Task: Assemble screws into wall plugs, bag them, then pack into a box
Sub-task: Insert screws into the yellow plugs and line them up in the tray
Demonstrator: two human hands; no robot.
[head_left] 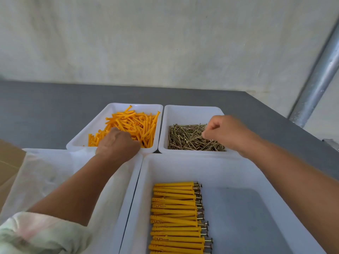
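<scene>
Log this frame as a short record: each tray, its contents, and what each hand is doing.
plug tray: far left; loose orange wall plugs
screw tray: far right; loose screws
near right tray: assembled plugs in a row, screw heads pointing right
near left tray: translucent plastic, likely bags
left hand: in plug tray, fingers curled down into plugs, grip hidden
right hand: over screw tray, fingers pinching at screws
cardboard box: left edge, partly in view
</scene>
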